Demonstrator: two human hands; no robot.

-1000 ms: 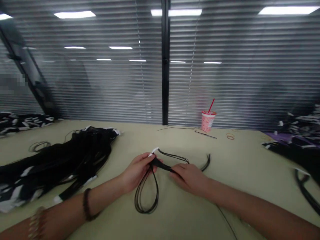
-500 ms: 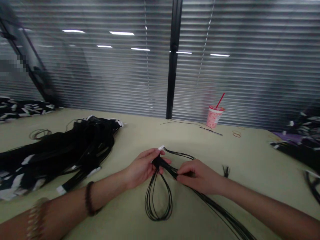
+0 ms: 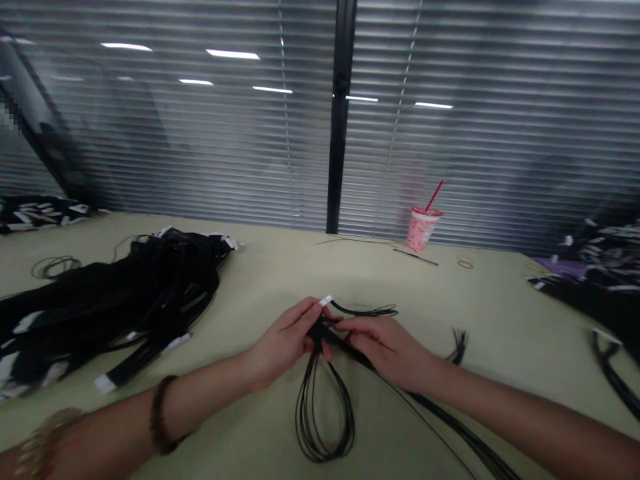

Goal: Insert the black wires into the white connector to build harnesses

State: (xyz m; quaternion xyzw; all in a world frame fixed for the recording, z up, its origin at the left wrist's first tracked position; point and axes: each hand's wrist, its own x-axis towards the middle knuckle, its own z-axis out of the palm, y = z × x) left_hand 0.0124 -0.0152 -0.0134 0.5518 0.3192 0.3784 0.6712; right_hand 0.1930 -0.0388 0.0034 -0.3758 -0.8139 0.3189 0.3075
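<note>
My left hand [image 3: 295, 330] is closed on a bundle of thin black cords [image 3: 327, 450] near a small white tag [image 3: 326, 301]. Below its fingers the cords hang in a long loop, and a shorter strand curves out to the right from the tag. My right hand [image 3: 385, 347] is closed on the same bundle just beside the left, its fingertips almost meeting the left fingers. From under the right hand the cords run down toward the lower right edge. Frayed cord ends [image 3: 459, 347] show behind the right forearm.
On the left lies a large heap of black cords with white tags [image 3: 165, 287], with a coiled cord [image 3: 55, 267] beside it. A pink cup with a red straw [image 3: 423, 229], a pen [image 3: 416, 257] and rubber bands [image 3: 465, 263] are at the back. More black bundles [image 3: 590, 300] lie right.
My right hand has slid along the cords toward my left hand. The hanging loop sits slightly lower and farther right. The whole view has shifted a little.
</note>
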